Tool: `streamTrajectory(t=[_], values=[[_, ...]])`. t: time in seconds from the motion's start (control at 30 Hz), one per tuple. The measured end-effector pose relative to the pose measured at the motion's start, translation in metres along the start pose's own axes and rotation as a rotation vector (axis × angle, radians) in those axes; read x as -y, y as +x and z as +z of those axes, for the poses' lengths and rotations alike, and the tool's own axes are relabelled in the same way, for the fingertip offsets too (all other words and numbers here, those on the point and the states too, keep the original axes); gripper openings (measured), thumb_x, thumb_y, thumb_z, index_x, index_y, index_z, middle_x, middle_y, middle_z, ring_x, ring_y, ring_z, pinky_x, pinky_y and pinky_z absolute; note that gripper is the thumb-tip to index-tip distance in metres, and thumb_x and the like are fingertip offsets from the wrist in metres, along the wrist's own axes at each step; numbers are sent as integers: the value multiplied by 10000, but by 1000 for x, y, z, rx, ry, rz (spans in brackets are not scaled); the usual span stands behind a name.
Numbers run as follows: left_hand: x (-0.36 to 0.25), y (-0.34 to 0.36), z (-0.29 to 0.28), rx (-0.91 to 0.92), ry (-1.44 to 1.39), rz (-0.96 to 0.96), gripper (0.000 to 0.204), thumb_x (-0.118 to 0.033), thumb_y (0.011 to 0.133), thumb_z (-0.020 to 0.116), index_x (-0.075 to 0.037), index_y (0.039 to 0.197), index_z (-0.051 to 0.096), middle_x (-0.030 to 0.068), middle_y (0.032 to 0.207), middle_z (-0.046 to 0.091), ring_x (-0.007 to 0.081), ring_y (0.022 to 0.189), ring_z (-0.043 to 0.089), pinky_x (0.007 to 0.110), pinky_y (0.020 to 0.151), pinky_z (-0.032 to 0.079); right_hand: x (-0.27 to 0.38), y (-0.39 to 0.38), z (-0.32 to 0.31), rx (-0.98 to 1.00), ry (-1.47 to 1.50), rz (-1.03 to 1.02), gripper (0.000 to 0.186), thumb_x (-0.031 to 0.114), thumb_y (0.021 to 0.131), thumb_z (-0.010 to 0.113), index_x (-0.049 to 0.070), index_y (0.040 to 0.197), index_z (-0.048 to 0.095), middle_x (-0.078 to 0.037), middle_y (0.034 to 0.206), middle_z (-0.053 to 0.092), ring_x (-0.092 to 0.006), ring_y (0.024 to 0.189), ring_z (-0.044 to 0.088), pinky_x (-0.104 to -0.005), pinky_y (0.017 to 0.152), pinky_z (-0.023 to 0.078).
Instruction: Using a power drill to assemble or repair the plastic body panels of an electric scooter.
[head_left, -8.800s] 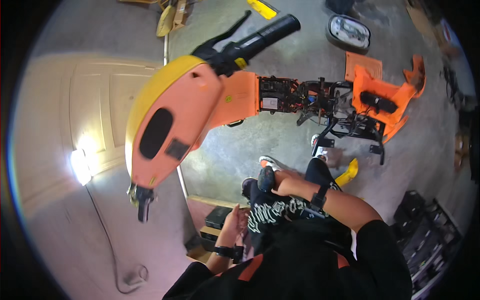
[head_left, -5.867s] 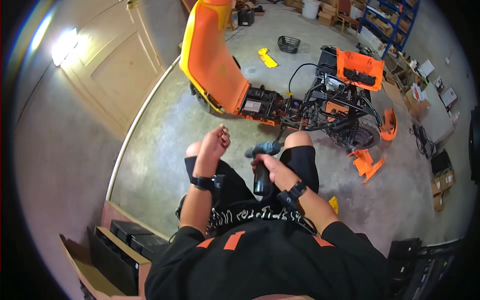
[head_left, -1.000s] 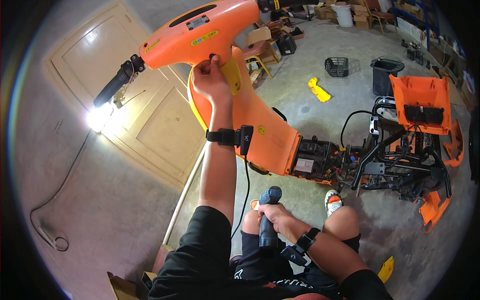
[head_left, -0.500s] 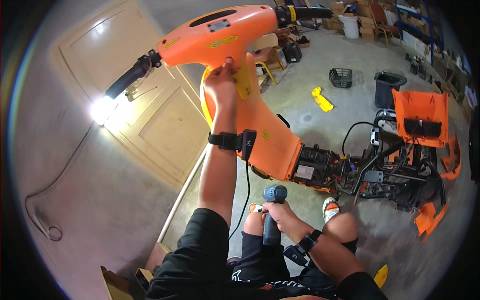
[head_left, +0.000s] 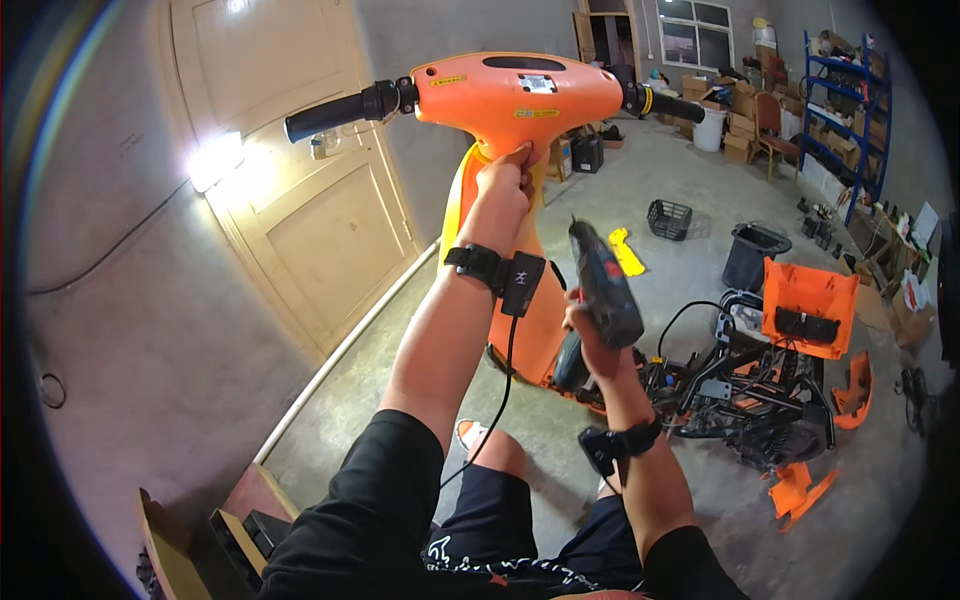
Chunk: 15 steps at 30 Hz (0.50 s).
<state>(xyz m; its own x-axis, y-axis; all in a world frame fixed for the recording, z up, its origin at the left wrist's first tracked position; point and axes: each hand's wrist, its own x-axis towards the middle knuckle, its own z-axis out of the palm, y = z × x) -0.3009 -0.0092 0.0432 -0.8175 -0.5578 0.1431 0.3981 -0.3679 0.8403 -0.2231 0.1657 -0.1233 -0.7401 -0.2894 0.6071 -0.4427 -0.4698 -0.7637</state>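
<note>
An orange scooter handlebar housing [head_left: 560, 95] with black grips at both ends stands in front of me. Below it, my left hand [head_left: 508, 182] is closed at the neck of the housing, thumb uppermost; whether a small part sits between the fingertips is hidden. My right hand [head_left: 596, 338] grips a dark cordless driver [head_left: 606, 285], its bit pointing up and away, to the right of the scooter's orange front panel [head_left: 530, 335]. The bit touches nothing. My left forearm covers part of that panel.
The stripped scooter frame [head_left: 745, 395] lies right, with an orange seat-like cover [head_left: 812, 305] and loose orange panels [head_left: 798, 492]. A black bin [head_left: 752, 258], black basket [head_left: 670, 219] and yellow part [head_left: 627, 252] are beyond. A lit lamp [head_left: 216, 162] hangs by the door [head_left: 320, 230].
My right hand has raised the driver from between my knees toward the handlebar, its bit swinging upward. My left hand stays at the neck. The view has tilted up, showing more room.
</note>
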Motion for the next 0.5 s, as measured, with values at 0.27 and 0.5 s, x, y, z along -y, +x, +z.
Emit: streamTrajectory(t=[0.27,0.5], values=[[-11,-6,-8,184,-241,-163,41,-127,875,532,-103,847,547,-19,694,569,65,482,374,203,432,287,39,73,5,63,-55,1,292,32,779,611,11,1065,555,-50,889,616,-129,682,605,-285,617,492],[-9,2,-10,122,-218,-186,93,-169,861,497,-112,798,537,-42,588,496,74,407,331,219,374,241,33,82,15,98,65,0,273,12,770,597,6,1041,559,-51,885,605,-128,660,593,-279,604,489]])
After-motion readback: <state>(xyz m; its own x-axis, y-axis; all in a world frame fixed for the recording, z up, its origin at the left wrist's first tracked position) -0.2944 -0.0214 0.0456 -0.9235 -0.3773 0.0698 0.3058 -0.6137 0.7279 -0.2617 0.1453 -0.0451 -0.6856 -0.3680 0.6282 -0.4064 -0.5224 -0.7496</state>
